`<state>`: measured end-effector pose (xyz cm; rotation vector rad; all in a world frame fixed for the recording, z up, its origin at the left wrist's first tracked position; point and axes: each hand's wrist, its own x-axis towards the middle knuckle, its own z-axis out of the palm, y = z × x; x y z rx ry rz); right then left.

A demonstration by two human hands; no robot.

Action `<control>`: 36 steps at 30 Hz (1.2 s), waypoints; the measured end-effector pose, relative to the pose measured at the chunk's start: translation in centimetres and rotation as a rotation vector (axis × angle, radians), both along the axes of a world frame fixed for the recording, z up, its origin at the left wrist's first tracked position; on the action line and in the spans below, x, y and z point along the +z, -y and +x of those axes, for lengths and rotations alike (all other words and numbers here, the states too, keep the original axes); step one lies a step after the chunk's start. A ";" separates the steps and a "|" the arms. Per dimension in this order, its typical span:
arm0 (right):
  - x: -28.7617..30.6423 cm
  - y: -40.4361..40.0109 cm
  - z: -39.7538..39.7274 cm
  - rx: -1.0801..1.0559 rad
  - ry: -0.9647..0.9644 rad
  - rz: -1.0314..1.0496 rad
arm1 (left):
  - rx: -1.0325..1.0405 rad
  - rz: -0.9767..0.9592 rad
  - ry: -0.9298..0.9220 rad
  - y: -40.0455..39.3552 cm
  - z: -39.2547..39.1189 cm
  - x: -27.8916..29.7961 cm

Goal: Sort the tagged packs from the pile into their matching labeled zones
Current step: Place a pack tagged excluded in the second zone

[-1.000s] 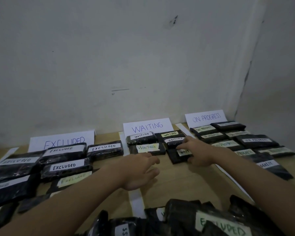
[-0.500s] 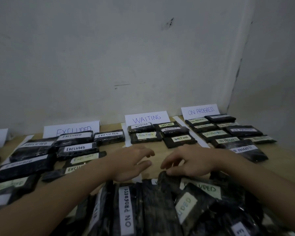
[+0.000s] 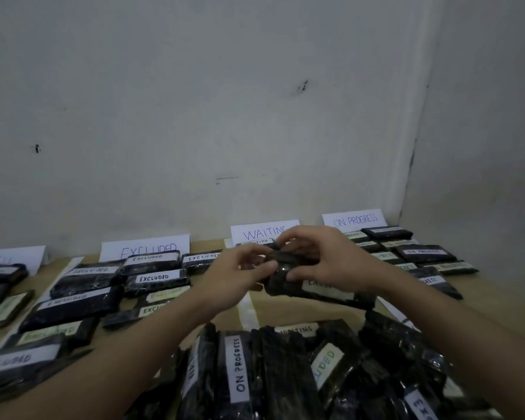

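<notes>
Pack [image 3: 312,291] held above the pile [image 3: 300,374], gripped by curled fingers of left hand [image 3: 237,277] and right hand [image 3: 325,262].

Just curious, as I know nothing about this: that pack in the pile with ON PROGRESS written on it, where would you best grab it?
The ON PROGRESS pack lies lengthwise, pointing away from the person, wedged between neighbouring packs in the pile. Its sides look blocked, so I would probably come from above and pinch its far short end, then lift it up and out.
</notes>
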<state>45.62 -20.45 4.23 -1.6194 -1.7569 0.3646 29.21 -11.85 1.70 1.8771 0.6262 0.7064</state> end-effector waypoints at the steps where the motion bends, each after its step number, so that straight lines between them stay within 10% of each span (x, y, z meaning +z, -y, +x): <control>1: 0.3 0.2 -0.2 -0.007 -0.006 0.042 | 0.017 -0.014 0.054 -0.1 -0.4 0.4; 9: 1.7 2.6 0.2 -0.075 0.106 0.199 | 0.192 -0.165 0.331 -1.9 -6.1 2.8; 21: -1.2 1.0 -3.9 -0.043 -0.002 0.251 | 0.251 -0.068 0.239 0.2 -12.1 1.8; 29: -2.9 -0.1 -10.3 -0.062 0.654 0.388 | 0.403 -0.077 0.182 1.4 -13.5 0.0; 36: -0.4 -2.4 -12.6 -0.006 0.609 0.435 | 0.430 0.053 0.133 0.9 -15.8 2.3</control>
